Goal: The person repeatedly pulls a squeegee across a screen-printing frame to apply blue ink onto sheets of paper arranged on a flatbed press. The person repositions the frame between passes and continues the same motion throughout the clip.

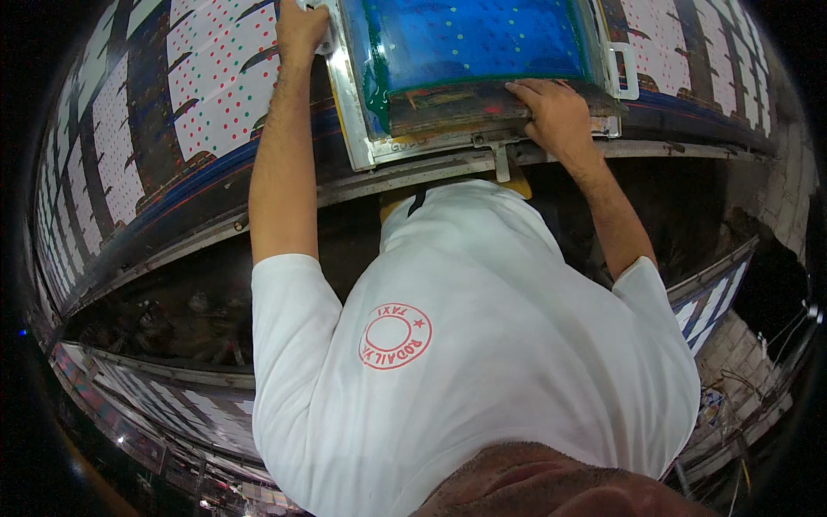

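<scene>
A screen-printing frame (pixel 355 142) with pale metal edges and a blue mesh (pixel 482 39) lies before me on the long printing table. Its left side is where my left hand (pixel 301 33) is, fingers closed round a white side handle (pixel 325 43) that is mostly hidden. Across the near end of the mesh lies a wide, ink-stained squeegee (pixel 457 107). My right hand (pixel 556 119) grips it toward its right end, fingers over the top edge and thumb out of clear sight. Green ink (pixel 376 86) streaks the mesh's left margin.
White fabric panels with red and green dots (pixel 215 77) lie to the left, and more dotted panels (pixel 655 39) to the right. A metal rail (pixel 345 191) runs along the table's near edge. Another table with panels (pixel 181 401) stands behind me. A white handle (pixel 626 71) juts from the frame's right side.
</scene>
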### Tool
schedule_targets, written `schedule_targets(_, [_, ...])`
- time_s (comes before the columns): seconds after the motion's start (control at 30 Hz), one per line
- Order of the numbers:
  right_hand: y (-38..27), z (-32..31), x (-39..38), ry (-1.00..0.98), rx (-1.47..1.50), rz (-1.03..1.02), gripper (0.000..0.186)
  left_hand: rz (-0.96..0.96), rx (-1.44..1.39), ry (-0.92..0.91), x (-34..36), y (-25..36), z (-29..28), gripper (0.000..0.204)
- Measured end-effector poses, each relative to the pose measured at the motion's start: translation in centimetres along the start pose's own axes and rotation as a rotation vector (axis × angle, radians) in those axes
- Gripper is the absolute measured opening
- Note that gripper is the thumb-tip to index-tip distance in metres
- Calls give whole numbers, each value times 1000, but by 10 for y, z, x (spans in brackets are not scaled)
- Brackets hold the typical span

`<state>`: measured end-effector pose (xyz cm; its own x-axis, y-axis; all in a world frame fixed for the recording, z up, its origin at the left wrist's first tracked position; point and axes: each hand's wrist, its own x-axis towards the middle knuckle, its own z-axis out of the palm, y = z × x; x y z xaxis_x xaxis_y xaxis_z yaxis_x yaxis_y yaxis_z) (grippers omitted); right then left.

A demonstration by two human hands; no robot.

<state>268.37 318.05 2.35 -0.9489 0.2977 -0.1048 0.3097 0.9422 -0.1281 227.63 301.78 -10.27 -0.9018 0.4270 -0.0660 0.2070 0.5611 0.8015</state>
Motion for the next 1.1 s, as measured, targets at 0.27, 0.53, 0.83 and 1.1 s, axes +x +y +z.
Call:
schedule_targets(0.27, [32,10,98,141,23,13,54,-10,106,48,-15,28,-6,45])
schedule_targets(0.53, [115,-5,305,284,-88,-77,20,-32,151,43,-15,31,-8,44])
schedule_targets(0.83, [185,-28,470,295,-116,-89,25,-80,71,26,-17,36,-8,39])
schedule_targets(1.1, [205,-54,511,203,-80,-112,30,-183,39,-4,-13,32,-10,39])
